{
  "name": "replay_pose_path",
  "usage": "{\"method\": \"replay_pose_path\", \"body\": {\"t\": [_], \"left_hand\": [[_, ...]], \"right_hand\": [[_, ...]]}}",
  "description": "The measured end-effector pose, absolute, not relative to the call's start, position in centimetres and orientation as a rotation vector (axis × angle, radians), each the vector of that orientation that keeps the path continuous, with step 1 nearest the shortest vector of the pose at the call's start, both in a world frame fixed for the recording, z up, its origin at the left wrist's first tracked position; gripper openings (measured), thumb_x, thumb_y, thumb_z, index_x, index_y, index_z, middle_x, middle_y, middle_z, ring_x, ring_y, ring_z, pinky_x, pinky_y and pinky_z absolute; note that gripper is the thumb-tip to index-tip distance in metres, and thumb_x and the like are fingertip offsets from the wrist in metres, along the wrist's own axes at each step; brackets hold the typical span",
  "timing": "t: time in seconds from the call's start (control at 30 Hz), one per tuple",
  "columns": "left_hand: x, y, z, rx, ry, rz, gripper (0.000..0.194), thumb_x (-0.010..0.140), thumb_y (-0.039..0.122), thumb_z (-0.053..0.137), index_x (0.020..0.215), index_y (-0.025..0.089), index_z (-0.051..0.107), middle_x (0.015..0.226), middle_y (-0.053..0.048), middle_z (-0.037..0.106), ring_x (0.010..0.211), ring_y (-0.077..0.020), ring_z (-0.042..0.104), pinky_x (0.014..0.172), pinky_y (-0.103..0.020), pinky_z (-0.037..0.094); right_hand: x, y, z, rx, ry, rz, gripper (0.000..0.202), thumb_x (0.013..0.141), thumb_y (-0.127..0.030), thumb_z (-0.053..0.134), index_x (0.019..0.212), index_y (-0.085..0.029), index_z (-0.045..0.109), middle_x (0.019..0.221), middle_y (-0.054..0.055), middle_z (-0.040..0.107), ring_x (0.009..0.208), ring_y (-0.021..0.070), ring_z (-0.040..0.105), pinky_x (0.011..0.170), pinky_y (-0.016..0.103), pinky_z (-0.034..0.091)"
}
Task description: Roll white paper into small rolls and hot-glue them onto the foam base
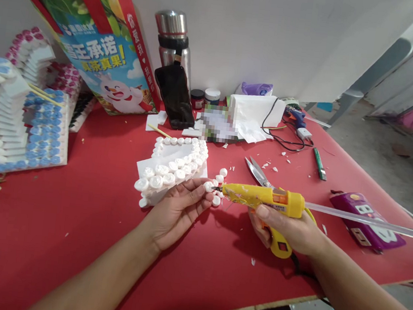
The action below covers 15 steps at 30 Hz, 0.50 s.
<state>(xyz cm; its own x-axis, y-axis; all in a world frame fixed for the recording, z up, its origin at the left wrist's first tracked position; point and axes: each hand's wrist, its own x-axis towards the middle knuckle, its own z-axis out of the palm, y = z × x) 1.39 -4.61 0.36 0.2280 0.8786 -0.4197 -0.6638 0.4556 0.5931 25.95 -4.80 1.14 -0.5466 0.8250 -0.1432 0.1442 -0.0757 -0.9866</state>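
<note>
Between its thumb and fingers, my left hand (181, 207) pinches a small white rosette (208, 186). My right hand (288, 226) is wrapped round the handle of a yellow glue gun (261, 197), whose metal tip is at the rosette. A clear glue stick (363, 219) sticks out of the gun's back. Just beyond my left hand, a white board piece (171, 151) bears rows of white rosettes (168, 179). More loose rosettes (216, 201) lie near the gun's tip, partly behind it.
Scissors (259, 171) lie behind the glue gun. A purple power strip (370, 221) and green cutter (319, 164) are at the right. At the back stand a phone (175, 94), steel bottle (171, 36) and large bag (108, 64). Blue-and-white rosette pieces (49, 127) stand at the left.
</note>
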Motion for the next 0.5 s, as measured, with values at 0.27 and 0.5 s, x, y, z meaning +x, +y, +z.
{"method": "replay_pose_path", "body": {"t": [0.27,0.5], "left_hand": [[1.32,-4.67,0.27,0.347,0.786,1.056,0.015,0.080,0.006,0.077,0.096,0.006,0.075,0.081,-0.006,0.071,0.073,-0.0106,0.069,0.071,-0.017,0.060],[1.31,-4.70,0.19,0.382,0.787,1.011,0.019,0.081,0.009,0.079,0.099,0.008,0.075,0.078,-0.006,0.071,0.070,-0.0100,0.068,0.070,-0.016,0.058]], "right_hand": [[26.34,-4.82,0.59,-1.030,-1.628,1.696,0.051,0.097,-0.058,0.054,0.064,-0.019,0.059,0.052,0.001,0.056,0.046,0.0135,0.055,0.046,0.027,0.042],[26.12,-4.79,0.76,-1.025,-1.592,1.702,0.052,0.094,-0.061,0.058,0.063,-0.019,0.059,0.051,0.001,0.056,0.044,0.0135,0.055,0.045,0.027,0.042]]}}
